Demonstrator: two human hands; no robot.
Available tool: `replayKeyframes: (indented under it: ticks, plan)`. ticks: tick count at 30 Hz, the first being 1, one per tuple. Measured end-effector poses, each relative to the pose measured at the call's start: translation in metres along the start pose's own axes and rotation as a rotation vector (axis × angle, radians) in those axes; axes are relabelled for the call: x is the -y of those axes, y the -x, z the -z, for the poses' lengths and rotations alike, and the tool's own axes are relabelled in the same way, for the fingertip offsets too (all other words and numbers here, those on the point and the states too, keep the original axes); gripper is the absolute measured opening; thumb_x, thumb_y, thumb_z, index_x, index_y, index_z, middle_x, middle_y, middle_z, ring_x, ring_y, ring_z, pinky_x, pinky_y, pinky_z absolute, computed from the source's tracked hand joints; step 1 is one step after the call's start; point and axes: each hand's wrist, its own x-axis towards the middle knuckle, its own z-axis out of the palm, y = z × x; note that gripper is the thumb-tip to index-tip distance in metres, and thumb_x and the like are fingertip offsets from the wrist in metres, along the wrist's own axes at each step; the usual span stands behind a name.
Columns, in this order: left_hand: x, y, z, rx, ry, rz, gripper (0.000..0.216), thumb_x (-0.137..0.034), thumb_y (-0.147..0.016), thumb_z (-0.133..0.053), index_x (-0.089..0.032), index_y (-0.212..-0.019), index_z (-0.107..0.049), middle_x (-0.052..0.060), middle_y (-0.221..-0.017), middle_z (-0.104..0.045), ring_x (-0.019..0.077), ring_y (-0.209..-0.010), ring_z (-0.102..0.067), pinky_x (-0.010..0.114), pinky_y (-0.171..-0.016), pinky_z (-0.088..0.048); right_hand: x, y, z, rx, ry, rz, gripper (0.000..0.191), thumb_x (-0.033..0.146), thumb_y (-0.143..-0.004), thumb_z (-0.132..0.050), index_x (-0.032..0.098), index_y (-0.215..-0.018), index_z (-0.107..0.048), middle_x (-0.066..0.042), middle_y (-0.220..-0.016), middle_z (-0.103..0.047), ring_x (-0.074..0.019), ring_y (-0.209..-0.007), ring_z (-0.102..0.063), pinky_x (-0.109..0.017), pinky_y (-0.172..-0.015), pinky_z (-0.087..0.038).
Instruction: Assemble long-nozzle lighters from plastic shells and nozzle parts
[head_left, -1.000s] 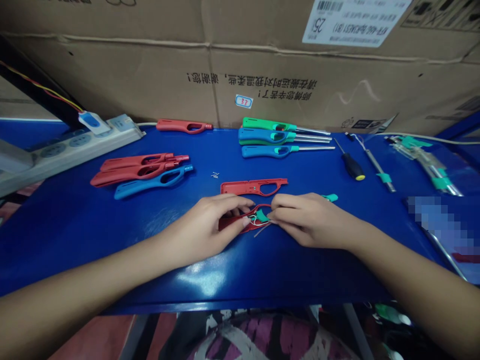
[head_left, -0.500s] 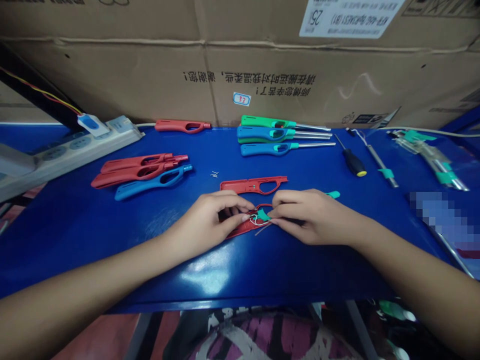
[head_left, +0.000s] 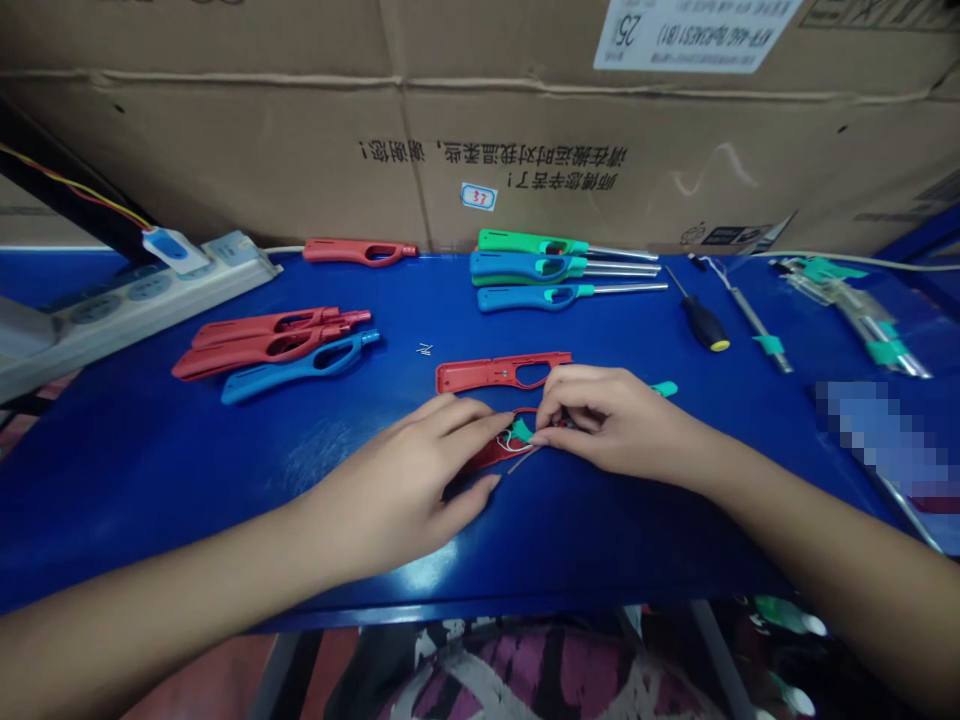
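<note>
A red lighter half-shell [head_left: 484,458] lies between my hands, with a green trigger [head_left: 519,432] and thin white wires [head_left: 506,443] in it. My left hand [head_left: 431,465] covers its rear part from above; the fingers reach across, and the thumb is stretched out apart from them, near the close edge. My right hand [head_left: 611,415] is closed at the front end, thumb and fingers pinched beside the trigger and hiding that end. A thin brownish strip or wire [head_left: 523,460] sticks out below the right thumb. The other red half-shell [head_left: 472,375] lies just beyond, inner side up.
Small screws [head_left: 425,349] lie left of centre. Red lighter bodies [head_left: 247,345] and a blue one [head_left: 289,375] are further left, near a power strip [head_left: 135,300]. Lighters with metal tubes [head_left: 529,298], a screwdriver [head_left: 703,322] and bagged tubes [head_left: 874,320] lie behind. A cardboard box [head_left: 300,180] stands at the back.
My left thumb has parted from the fingers and dropped toward me, away from the wires; the left hand lies flatter over the shell. My right fingers have curled more at its front end.
</note>
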Motion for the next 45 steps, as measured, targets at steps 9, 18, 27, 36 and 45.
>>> replayKeyframes:
  ticks: [9, 18, 27, 36, 45]
  plan:
    - [0.005, -0.002, -0.002, -0.055, 0.154, 0.106, 0.047, -0.01, -0.09, -0.058, -0.022, -0.135, -0.059, 0.009, -0.123, -0.066, 0.0236, -0.114, -0.063, 0.042, -0.1, -0.054, 0.004, 0.005, 0.0, -0.036, 0.076, -0.05, 0.051, 0.024, -0.089, -0.073, 0.023, -0.135, -0.051, -0.007, -0.119, -0.056, -0.0069, -0.062, -0.047, -0.025, -0.06, -0.045]
    - [0.008, -0.009, -0.001, -0.048, 0.243, 0.096, 0.026, -0.023, -0.1, -0.055, -0.023, -0.122, -0.07, 0.005, -0.107, -0.07, 0.0176, -0.095, -0.067, 0.03, -0.083, -0.054, 0.004, 0.006, -0.001, 0.085, 0.186, 0.005, 0.03, 0.027, -0.096, -0.063, 0.022, -0.126, -0.059, -0.008, -0.119, -0.06, -0.0184, -0.098, -0.062, -0.03, -0.079, -0.051]
    - [0.006, -0.011, -0.002, -0.073, 0.316, 0.11, 0.025, -0.019, -0.099, -0.058, -0.022, -0.118, -0.074, 0.002, -0.087, -0.066, 0.0137, -0.077, -0.061, 0.025, -0.066, -0.048, 0.005, 0.003, -0.006, 0.042, 0.136, 0.011, 0.017, 0.029, -0.1, -0.057, 0.022, -0.113, -0.065, -0.007, -0.11, -0.064, -0.0183, -0.097, -0.063, -0.032, -0.084, -0.051]
    - [0.007, -0.012, -0.003, -0.086, 0.346, 0.127, 0.026, -0.015, -0.098, -0.059, -0.024, -0.116, -0.075, 0.0, -0.082, -0.063, 0.0121, -0.075, -0.059, 0.024, -0.066, -0.046, 0.006, 0.001, -0.013, -0.004, 0.099, 0.01, 0.012, 0.025, -0.098, -0.06, 0.019, -0.105, -0.069, -0.006, -0.101, -0.066, -0.0173, -0.092, -0.062, -0.03, -0.081, -0.049]
    - [0.015, -0.009, -0.002, -0.096, 0.073, 0.025, 0.03, -0.02, -0.103, -0.051, -0.015, -0.129, -0.066, 0.008, -0.108, -0.064, 0.0189, -0.1, -0.06, 0.034, -0.092, -0.051, -0.002, 0.003, 0.03, -0.301, -0.247, -0.35, 0.024, 0.041, -0.094, -0.063, 0.019, -0.101, -0.069, 0.002, -0.069, -0.059, -0.0079, -0.049, -0.041, -0.024, -0.046, -0.03]
